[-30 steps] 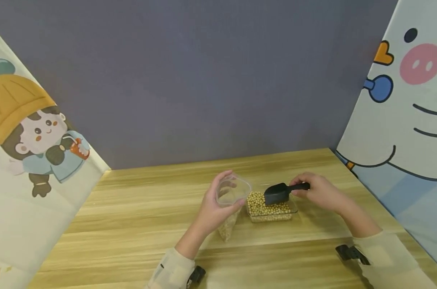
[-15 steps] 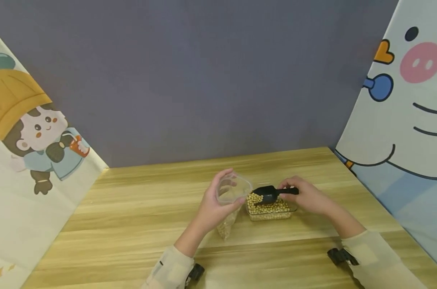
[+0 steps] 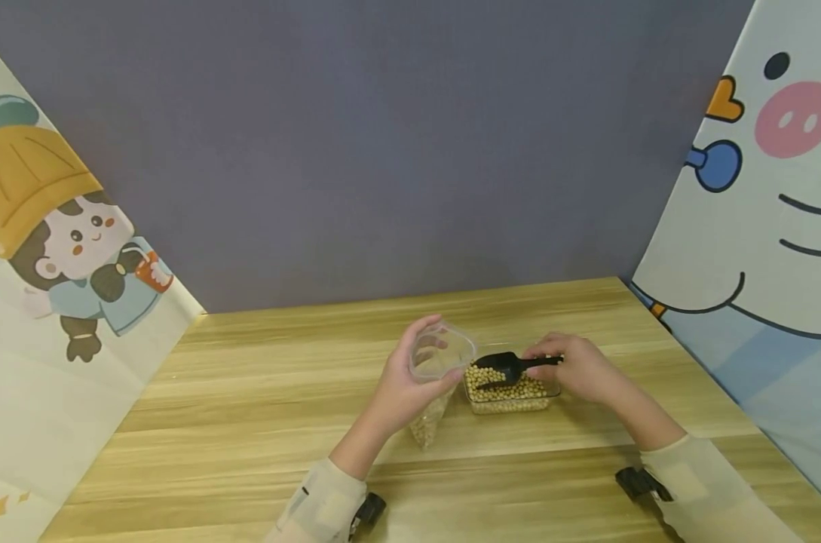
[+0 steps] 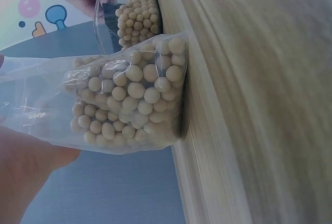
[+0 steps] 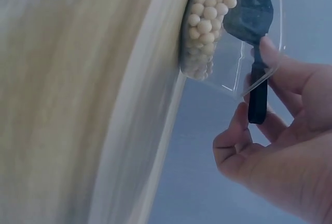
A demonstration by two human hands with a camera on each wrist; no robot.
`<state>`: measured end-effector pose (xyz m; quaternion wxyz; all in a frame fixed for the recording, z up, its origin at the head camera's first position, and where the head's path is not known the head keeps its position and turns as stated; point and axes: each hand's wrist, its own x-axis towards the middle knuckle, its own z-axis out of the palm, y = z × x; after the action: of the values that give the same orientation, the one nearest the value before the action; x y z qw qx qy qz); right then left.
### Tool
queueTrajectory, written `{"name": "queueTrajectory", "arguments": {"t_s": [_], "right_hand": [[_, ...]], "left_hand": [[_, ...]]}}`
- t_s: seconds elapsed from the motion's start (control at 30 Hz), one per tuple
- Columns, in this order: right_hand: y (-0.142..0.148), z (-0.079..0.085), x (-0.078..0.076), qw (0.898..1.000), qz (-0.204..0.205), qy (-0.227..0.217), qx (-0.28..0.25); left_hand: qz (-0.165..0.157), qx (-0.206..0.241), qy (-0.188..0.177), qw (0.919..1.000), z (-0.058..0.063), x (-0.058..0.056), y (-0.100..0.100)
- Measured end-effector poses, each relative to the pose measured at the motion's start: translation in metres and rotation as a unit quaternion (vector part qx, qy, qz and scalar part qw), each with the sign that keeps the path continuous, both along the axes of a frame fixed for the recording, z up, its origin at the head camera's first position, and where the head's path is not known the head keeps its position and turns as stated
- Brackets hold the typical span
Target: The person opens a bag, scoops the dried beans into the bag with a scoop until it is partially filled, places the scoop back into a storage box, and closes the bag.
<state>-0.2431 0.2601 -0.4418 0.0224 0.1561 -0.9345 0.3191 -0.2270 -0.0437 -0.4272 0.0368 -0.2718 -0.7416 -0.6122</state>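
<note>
My left hand (image 3: pixel 402 388) holds a clear plastic bag (image 4: pixel 129 97) upright, thumb and fingers spread round its wide mouth. Soybeans fill the bottom of the bag, which stands at the table surface in the left wrist view. Just right of it is a clear box (image 3: pixel 553 395) of soybeans (image 3: pixel 527 388). My right hand (image 3: pixel 580 367) pinches the handle of a black scoop (image 3: pixel 510 365) between thumb and fingers. The scoop's blade dips into the beans, its tip towards the bag, with some beans lying in its hollow. In the right wrist view the handle crosses the box rim.
Both things stand on a wood-grain table (image 3: pixel 261 392). Behind it rises a grey panel (image 3: pixel 396 151). Cartoon-printed panels flank the table at left (image 3: pixel 16 362) and right (image 3: pixel 790 302).
My right hand has moved left, pushing the scoop through the soybeans towards the bag, and beans have come into its hollow. The left hand and bag have stayed nearly still.
</note>
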Motion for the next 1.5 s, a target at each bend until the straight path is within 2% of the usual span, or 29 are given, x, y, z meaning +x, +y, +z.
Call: {"name": "queueTrajectory", "arguments": {"t_s": [0.27,0.7,0.87,1.0,1.13,1.3,1.5], "right_hand": [[0.009,-0.002,-0.003,0.999,-0.012,-0.027,-0.013],[0.026,-0.004,-0.009,0.994,-0.016,-0.066,-0.082],[0.036,0.007,-0.009,0.996,-0.019,-0.058,-0.070],[0.041,0.026,-0.002,0.995,-0.025,-0.057,-0.082],[0.037,0.054,0.011,0.993,-0.052,-0.033,-0.099],[0.017,0.081,0.031,0.990,-0.095,0.029,-0.100],[-0.018,0.090,0.044,0.986,-0.055,0.111,-0.107]], "left_hand": [[-0.003,0.002,-0.002,1.0000,-0.001,-0.001,0.000],[0.001,0.002,0.010,1.0000,-0.002,-0.004,0.001],[-0.003,0.002,0.013,0.9999,-0.003,-0.004,0.002],[-0.007,-0.005,0.018,0.9998,-0.003,-0.004,0.002],[-0.011,-0.007,0.028,0.9995,-0.002,-0.004,0.002],[-0.014,-0.013,0.032,0.9993,-0.002,-0.004,0.003],[-0.020,-0.014,0.031,0.9992,-0.003,-0.005,0.006]]}}
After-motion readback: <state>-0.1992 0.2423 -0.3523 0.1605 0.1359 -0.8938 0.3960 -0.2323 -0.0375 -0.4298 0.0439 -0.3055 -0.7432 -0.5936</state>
